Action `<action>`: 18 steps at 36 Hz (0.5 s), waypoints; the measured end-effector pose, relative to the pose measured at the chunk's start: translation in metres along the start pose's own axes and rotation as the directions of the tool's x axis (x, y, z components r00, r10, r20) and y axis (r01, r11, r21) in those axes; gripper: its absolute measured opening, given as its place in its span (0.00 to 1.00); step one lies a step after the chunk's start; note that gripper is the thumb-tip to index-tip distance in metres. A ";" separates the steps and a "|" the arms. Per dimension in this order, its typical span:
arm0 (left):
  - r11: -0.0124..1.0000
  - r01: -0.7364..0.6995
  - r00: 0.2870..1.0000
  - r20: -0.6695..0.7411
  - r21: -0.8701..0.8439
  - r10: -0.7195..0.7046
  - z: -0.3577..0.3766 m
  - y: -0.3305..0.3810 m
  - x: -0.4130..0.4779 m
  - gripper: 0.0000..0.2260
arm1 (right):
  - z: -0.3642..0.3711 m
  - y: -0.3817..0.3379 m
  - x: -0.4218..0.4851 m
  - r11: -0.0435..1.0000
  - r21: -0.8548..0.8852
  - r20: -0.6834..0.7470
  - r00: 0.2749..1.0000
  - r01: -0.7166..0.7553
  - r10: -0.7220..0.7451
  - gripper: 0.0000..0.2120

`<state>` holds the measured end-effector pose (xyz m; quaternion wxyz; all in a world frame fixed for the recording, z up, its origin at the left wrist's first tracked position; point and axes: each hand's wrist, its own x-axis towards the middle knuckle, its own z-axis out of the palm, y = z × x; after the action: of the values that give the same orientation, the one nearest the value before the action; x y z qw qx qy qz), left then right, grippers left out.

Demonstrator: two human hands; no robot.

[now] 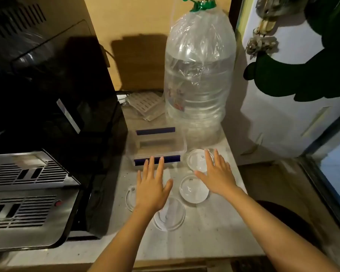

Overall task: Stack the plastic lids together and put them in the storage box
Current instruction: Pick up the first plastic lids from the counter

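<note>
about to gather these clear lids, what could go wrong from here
The lids are clear and hard to see on the pale counter; the one partly hidden under the left hand could get missed. The lid under the right hand lies near the counter's right edge, so a sideways sweep might push it off. The storage box is small beside the water bottle; reaching in may nudge the bottle.

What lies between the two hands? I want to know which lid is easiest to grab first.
In the head view, one clear lid lies on the counter between the left hand and right hand, nearer the right.
</note>
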<state>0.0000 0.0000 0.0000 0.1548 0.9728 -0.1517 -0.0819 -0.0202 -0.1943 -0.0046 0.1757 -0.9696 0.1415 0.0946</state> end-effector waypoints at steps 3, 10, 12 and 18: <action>0.992 0.035 0.999 -0.023 -0.119 -0.039 0.000 -0.002 0.002 0.30 | -0.001 -0.005 0.023 0.997 0.047 0.030 0.998 -0.062 0.060 0.42; 0.765 0.099 0.995 0.062 -0.637 -0.078 -0.005 -0.011 -0.001 0.25 | 0.003 -0.020 0.058 0.984 0.024 0.084 0.981 -0.176 0.173 0.47; 0.626 0.174 0.985 0.127 -0.760 -0.119 -0.011 -0.017 -0.001 0.23 | 0.007 -0.028 0.065 0.985 0.009 0.105 0.979 -0.175 0.173 0.48; 0.361 0.330 0.943 0.288 -0.872 -0.168 -0.013 -0.017 0.003 0.21 | 0.009 -0.027 0.068 0.976 -0.032 0.113 0.970 -0.214 0.216 0.48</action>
<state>0.0100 0.0182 0.0062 0.6331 0.7318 0.0558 -0.2460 0.0512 -0.1829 -0.0204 0.1629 -0.9431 0.2345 0.1705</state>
